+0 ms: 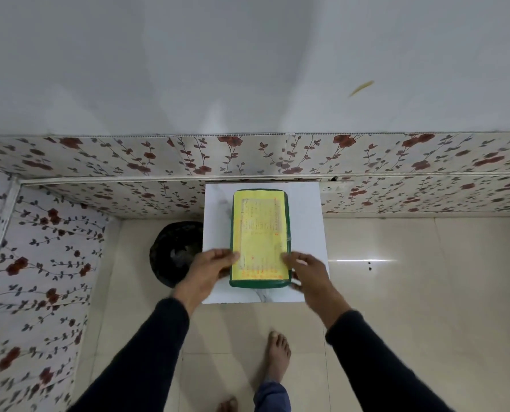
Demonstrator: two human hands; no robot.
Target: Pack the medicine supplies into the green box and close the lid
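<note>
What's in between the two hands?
In the head view, the green box with its yellow-labelled lid sits between the left hand and right hand.

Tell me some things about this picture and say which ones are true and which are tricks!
1. The green box has its lid on. True.
2. The lid has a blue label. False: the label is yellow.
3. Both hands are at the box. True: the left hand is at its left side and the right hand at its right.
4. The box sits on the floor. False: it sits on a small white table.
5. Medicine supplies lie scattered on the table. False: none show outside the box.
6. A dark round thing sits on the floor left of the table. True.
</note>
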